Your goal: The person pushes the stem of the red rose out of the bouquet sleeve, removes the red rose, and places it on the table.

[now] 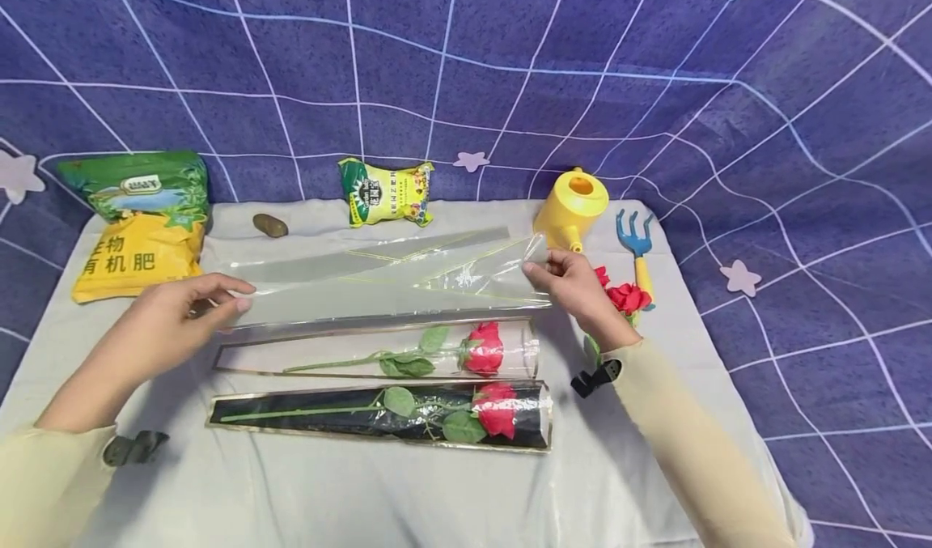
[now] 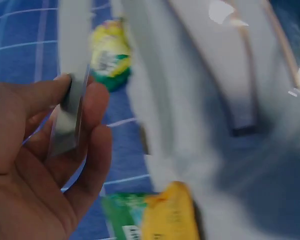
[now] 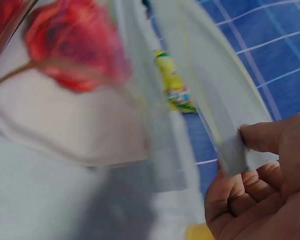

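Note:
Both hands hold a long, tapered grey translucent flower sleeve [image 1: 349,299] with thin gold lines, raised over the table. At its narrow end my left hand [image 1: 178,313] pinches it between thumb and fingers, as the left wrist view also shows. My right hand [image 1: 575,285] pinches a corner of the wide end. Behind it, a second grey sleeve [image 1: 306,263] lies flat, partly covered in the head view. Nearer to me lie two sleeved red roses, one in a pale, gold-edged sleeve [image 1: 255,357] and one in a black-backed sleeve [image 1: 306,425].
Loose red roses [image 1: 628,297] lie by my right wrist, partly hidden. Behind them are a blue-tined hand fork [image 1: 635,236] and a yellow watering can [image 1: 571,208]. Along the back stand a small green-yellow bag [image 1: 386,192], a brown stone [image 1: 270,225] and a large fertilizer bag [image 1: 141,228].

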The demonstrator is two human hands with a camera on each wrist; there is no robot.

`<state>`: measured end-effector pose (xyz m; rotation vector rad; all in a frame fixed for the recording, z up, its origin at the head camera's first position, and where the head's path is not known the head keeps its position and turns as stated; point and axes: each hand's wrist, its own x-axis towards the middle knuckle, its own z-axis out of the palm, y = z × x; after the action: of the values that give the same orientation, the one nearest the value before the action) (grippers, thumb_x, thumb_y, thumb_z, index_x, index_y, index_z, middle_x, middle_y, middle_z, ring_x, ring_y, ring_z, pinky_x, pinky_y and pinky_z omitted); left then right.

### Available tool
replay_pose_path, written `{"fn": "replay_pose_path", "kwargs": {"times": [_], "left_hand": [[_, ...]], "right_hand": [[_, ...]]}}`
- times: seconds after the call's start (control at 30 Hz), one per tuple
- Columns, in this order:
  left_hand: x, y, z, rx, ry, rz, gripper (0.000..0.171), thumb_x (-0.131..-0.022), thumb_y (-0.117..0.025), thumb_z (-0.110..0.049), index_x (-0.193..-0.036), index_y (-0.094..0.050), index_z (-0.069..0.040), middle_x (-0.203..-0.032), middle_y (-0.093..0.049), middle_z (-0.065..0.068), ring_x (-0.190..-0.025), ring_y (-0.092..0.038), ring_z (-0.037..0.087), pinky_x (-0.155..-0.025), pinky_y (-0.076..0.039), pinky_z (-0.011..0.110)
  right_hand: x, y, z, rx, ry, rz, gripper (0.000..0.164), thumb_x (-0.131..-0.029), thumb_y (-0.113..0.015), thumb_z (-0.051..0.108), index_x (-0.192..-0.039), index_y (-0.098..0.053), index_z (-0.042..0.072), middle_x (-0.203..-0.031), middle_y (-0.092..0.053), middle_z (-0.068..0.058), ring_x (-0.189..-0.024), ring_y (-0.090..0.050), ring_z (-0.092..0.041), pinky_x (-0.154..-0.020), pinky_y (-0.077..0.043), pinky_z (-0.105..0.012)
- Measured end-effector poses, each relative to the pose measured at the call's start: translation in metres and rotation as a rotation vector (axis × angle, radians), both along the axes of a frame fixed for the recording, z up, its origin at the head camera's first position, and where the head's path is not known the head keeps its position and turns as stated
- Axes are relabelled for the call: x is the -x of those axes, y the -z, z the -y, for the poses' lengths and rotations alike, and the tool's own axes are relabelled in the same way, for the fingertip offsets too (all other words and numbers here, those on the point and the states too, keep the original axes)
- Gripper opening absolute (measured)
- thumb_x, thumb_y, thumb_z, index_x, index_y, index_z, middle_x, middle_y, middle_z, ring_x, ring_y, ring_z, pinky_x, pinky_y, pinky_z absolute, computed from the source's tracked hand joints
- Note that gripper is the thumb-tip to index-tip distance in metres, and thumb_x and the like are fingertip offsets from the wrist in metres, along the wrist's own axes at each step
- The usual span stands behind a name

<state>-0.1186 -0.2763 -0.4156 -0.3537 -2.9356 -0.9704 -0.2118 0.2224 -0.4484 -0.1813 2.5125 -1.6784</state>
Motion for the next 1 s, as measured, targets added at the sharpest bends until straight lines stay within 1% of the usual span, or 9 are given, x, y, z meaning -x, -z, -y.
{"fn": "replay_pose_path", "kwargs": {"times": [0.07,0.17,0.33,0.43,0.53,0.67,0.73,0.9,1.0], "left_hand": [[0.007,0.011,0.005,0.037,-0.020,-0.011,0.016,-0.091,-0.063,-0.030,-0.102,-0.068,-0.020,-0.076,-0.065,-0.004,-0.065,-0.060,0.014,-0.053,-0.043,0.026],[0.016,0.025,0.010,0.110,-0.052,-0.033,0.018,-0.092,-0.060,-0.033,-0.102,-0.068,-0.020,-0.078,-0.066,-0.001,-0.067,-0.060,0.018,-0.053,-0.043,0.033],[0.025,0.037,0.012,0.205,-0.097,-0.042,0.023,-0.094,-0.057,-0.034,-0.107,-0.067,-0.019,-0.083,-0.067,0.007,-0.068,-0.060,0.023,-0.044,-0.038,0.033],[0.027,0.039,0.010,0.243,-0.110,-0.044,0.024,-0.094,-0.056,-0.035,-0.109,-0.067,-0.019,-0.083,-0.067,0.008,-0.062,-0.058,0.022,-0.040,-0.035,0.032],[0.026,0.037,0.009,0.266,-0.124,-0.049,0.024,-0.094,-0.055,-0.036,-0.109,-0.066,-0.020,-0.071,-0.064,0.004,-0.054,-0.053,0.021,-0.037,-0.032,0.033],[0.023,0.037,0.009,0.301,-0.130,-0.018,0.027,-0.095,-0.052,-0.038,-0.111,-0.065,-0.020,-0.053,-0.050,-0.002,-0.045,-0.041,0.019,-0.035,-0.027,0.035],[0.021,0.039,0.010,0.307,-0.131,-0.008,0.027,-0.095,-0.052,-0.037,-0.112,-0.065,-0.020,-0.052,-0.047,-0.004,-0.045,-0.037,0.019,-0.035,-0.026,0.035],[0.021,0.042,0.012,0.317,-0.137,-0.012,0.025,-0.095,-0.054,-0.035,-0.111,-0.065,-0.019,-0.056,-0.051,-0.005,-0.047,-0.039,0.018,-0.036,-0.027,0.035],[0.020,0.041,0.015,0.338,-0.142,0.016,0.027,-0.095,-0.054,-0.036,-0.113,-0.064,-0.019,-0.058,-0.054,0.000,-0.047,-0.039,0.019,-0.036,-0.027,0.035]], "right_hand": [[0.005,0.009,0.003,-0.053,-0.025,0.000,0.025,-0.086,-0.070,0.025,-0.086,-0.062,0.001,-0.065,-0.049,-0.004,-0.055,-0.042,-0.012,-0.047,-0.034,-0.025],[0.013,0.019,0.010,-0.146,-0.077,-0.039,0.029,-0.087,-0.068,0.025,-0.077,-0.053,0.001,-0.059,-0.038,-0.001,-0.051,-0.035,-0.011,-0.044,-0.029,-0.026],[0.020,0.026,0.021,-0.228,-0.137,-0.024,0.027,-0.089,-0.066,0.024,-0.079,-0.054,0.001,-0.058,-0.041,0.000,-0.049,-0.037,-0.010,-0.043,-0.029,-0.026],[0.020,0.026,0.024,-0.262,-0.137,0.008,0.024,-0.089,-0.066,0.024,-0.082,-0.057,0.003,-0.059,-0.044,0.000,-0.051,-0.039,-0.011,-0.045,-0.031,-0.026],[0.019,0.025,0.024,-0.281,-0.135,0.021,0.026,-0.089,-0.066,0.026,-0.080,-0.055,0.004,-0.059,-0.042,0.000,-0.052,-0.038,-0.011,-0.046,-0.030,-0.026],[0.017,0.027,0.025,-0.301,-0.155,0.040,0.031,-0.089,-0.066,0.027,-0.077,-0.049,0.004,-0.057,-0.041,0.002,-0.050,-0.038,-0.010,-0.046,-0.029,-0.025],[0.015,0.029,0.025,-0.295,-0.165,0.058,0.029,-0.089,-0.066,0.025,-0.079,-0.049,0.004,-0.057,-0.044,0.002,-0.050,-0.039,-0.010,-0.046,-0.031,-0.025],[0.014,0.032,0.028,-0.273,-0.165,0.109,0.025,-0.090,-0.065,0.022,-0.090,-0.050,0.002,-0.062,-0.056,-0.001,-0.051,-0.044,-0.009,-0.046,-0.035,-0.024],[0.013,0.033,0.032,-0.282,-0.171,0.113,0.026,-0.089,-0.066,0.024,-0.096,-0.051,0.004,-0.062,-0.055,0.000,-0.052,-0.044,-0.009,-0.047,-0.035,-0.024]]}}
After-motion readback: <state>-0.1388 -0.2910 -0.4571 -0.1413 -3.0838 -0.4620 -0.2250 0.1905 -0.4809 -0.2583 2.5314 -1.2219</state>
